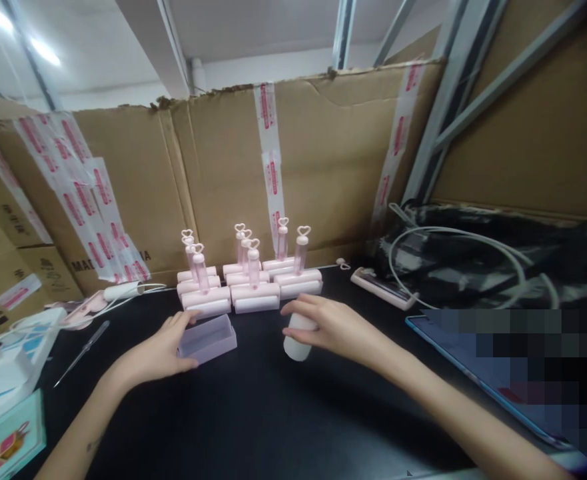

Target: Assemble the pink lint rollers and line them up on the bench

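Note:
My left hand (160,350) grips a translucent lilac cover (208,338) lying on the black table (273,407); thumb and fingers close around its left end. My right hand (330,327) is wrapped over a white roller (298,340) that rests on the table just right of the cover. Directly behind both hands stand several pink lint rollers (250,287) in rows, each with an upright handle ending in a heart-shaped loop.
Taped cardboard boxes (323,153) wall off the back and left. A white power strip (383,288) and looped cable (453,247) lie at the right over a black bag. A blue-edged tablet (503,387) sits at the front right. A pipette (80,352) and white packages (8,373) lie at the left.

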Available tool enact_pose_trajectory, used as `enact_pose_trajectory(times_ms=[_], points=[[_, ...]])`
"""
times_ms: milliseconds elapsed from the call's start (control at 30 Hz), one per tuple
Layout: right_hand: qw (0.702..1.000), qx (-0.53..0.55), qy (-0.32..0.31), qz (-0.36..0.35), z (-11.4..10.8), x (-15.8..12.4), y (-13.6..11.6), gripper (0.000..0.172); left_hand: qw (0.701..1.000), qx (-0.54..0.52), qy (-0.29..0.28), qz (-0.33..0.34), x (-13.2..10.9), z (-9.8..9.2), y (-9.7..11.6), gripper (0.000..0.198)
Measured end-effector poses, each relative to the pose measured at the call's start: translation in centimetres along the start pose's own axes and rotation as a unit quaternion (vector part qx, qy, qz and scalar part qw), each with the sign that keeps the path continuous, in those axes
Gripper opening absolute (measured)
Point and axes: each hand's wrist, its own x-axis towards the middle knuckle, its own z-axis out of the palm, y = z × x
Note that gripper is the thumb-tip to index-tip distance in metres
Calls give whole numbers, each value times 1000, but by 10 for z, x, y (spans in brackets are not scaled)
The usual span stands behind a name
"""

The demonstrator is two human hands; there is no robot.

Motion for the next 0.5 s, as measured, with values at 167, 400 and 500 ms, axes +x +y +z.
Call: enact_pose_trajectory(times_ms=[167,400,500], points=[[999,-9,-25,-34,15,7,-3,18,970,-109,177,124,9,52,62,93],[998,64,-1,-1,-9,0,-10,37,929,-301,133,170,69,131,111,115],[988,-77,48,128,-27,6,27,34,930,-306,109,172,77,141,108,63]])
